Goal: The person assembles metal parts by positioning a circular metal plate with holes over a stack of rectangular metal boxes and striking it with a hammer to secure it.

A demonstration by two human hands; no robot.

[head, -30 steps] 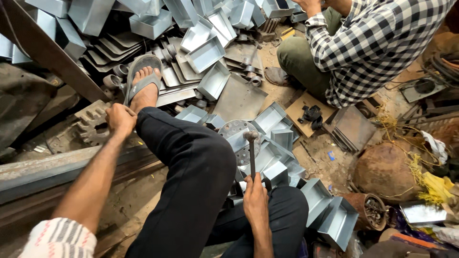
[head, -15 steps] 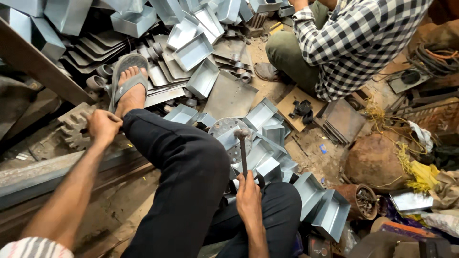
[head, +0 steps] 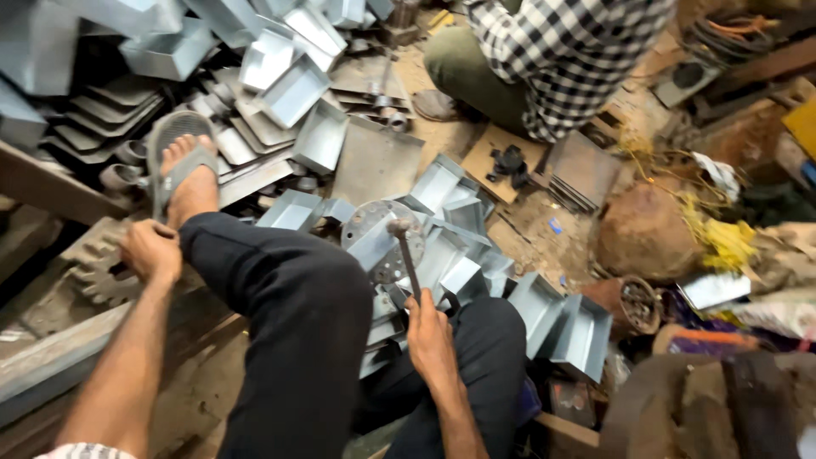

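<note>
Your left hand (head: 151, 252) is low on the left, fingers curled shut, with its bare arm stretched out straight. Your right hand (head: 430, 333) sits between your knees, closed in a fist, thumb side up, wrist bent a little.

Folded metal trays (head: 442, 246) crowd all around the hammer (head: 406, 259). A bare patch of floor (head: 544, 229) lies far right.

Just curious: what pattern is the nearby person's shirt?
Black-and-white check shirt, seen in the head view.
</note>
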